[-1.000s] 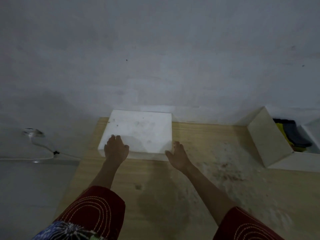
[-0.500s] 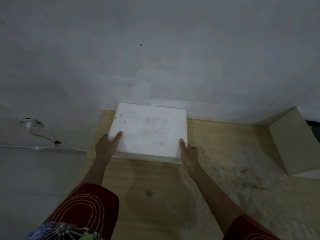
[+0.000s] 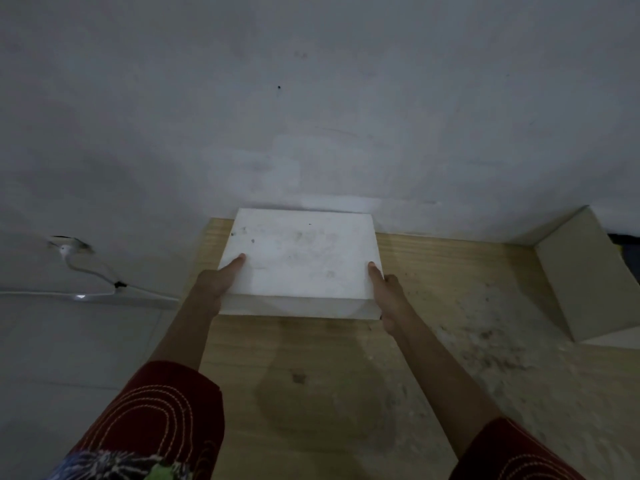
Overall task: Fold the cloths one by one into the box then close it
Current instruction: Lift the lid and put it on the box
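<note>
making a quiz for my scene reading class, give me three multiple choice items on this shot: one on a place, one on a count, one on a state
1. Where does the white rectangular lidded box stand?
A) at the far edge of the light wooden table, against the grey wall
B) on the floor
C) on the person's lap

2. How many hands hold the box?
A) none
B) one
C) two

3. What state is the box in?
A) open, lid off
B) closed, lid on
C) tipped on its side

Answers:
1 A: its back edge meets the wall at the table's far side.
2 C: the left hand and the right hand each grip one side, thumb on top.
3 B: the flat top covers it and nothing inside shows.
</note>
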